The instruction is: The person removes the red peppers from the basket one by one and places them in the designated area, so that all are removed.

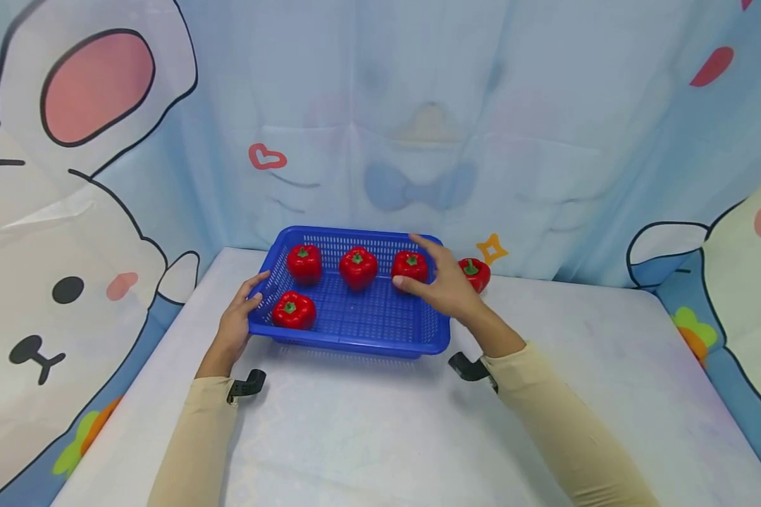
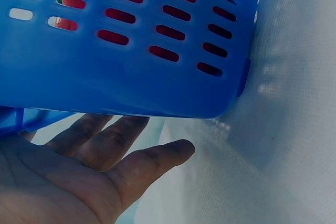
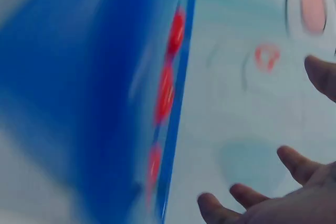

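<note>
A blue slotted plastic basket (image 1: 349, 343) holds several red bell peppers, among them one at front left (image 1: 294, 310), one at back left (image 1: 304, 264) and one near the middle (image 1: 358, 267). My left hand (image 1: 233, 325) touches the basket's left rim, its fingers extended and thumb apart in the left wrist view. Over the right end is my right hand (image 1: 447, 285), fingers and thumb spread around the rightmost pepper (image 1: 409, 265); the right wrist view shows the fingers apart with nothing gripped. Another bell pepper (image 1: 475, 273) lies outside the basket, partly hidden behind the right hand.
The basket stands toward the back of a white-covered table (image 1: 355, 429). Behind it hangs a light blue curtain (image 1: 330, 84) with cartoon prints. Dark wrist mounts (image 1: 247, 384) sit at both sleeve cuffs.
</note>
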`<state>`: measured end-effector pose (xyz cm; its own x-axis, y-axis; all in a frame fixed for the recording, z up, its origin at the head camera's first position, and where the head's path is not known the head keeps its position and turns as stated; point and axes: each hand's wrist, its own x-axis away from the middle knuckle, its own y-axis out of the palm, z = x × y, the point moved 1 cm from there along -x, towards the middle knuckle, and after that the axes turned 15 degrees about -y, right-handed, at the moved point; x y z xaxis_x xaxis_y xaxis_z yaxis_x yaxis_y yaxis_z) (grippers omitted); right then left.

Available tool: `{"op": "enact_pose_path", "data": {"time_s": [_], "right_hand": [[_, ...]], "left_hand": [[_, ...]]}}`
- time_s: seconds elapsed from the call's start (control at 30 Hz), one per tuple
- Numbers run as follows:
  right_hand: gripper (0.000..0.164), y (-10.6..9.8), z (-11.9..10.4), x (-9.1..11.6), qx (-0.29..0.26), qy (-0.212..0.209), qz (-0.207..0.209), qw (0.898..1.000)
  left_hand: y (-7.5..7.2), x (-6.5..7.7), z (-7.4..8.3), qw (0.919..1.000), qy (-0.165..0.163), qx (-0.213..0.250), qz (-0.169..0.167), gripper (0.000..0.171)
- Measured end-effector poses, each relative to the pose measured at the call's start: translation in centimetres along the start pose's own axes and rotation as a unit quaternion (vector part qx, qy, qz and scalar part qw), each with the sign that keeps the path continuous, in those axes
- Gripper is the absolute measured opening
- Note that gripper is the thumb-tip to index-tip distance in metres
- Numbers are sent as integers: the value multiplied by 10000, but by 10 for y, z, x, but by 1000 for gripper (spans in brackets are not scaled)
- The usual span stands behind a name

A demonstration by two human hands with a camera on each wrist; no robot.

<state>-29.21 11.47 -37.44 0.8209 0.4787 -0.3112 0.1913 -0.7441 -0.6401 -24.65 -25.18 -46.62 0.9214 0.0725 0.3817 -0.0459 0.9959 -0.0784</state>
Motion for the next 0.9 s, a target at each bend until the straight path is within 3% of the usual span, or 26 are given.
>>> {"op": "enact_pose_path", "data": {"time_s": [0.17, 0.33, 0.47, 0.7, 0.9], "right_hand": [[91, 46, -31, -8, -473, -28, -720, 9963], [91, 93, -39, -18, -1034, 228, -1062, 9887], [88, 117, -39, -28, -1387, 300, -1279, 9816], [85, 135, -40, -50, -883, 162, -1616, 9828], [85, 150, -42, -61, -540, 158, -2112, 9758]], "left_hand": [[0, 1, 1, 10000, -11, 26, -17, 47], [-1, 2, 2, 10000, 33, 27, -60, 47], [1, 1, 2, 10000, 27, 13, -53, 47], [2, 1, 3, 9999, 107, 17, -120, 48], [2, 1, 2, 9999, 109, 22, -108, 49]]}}
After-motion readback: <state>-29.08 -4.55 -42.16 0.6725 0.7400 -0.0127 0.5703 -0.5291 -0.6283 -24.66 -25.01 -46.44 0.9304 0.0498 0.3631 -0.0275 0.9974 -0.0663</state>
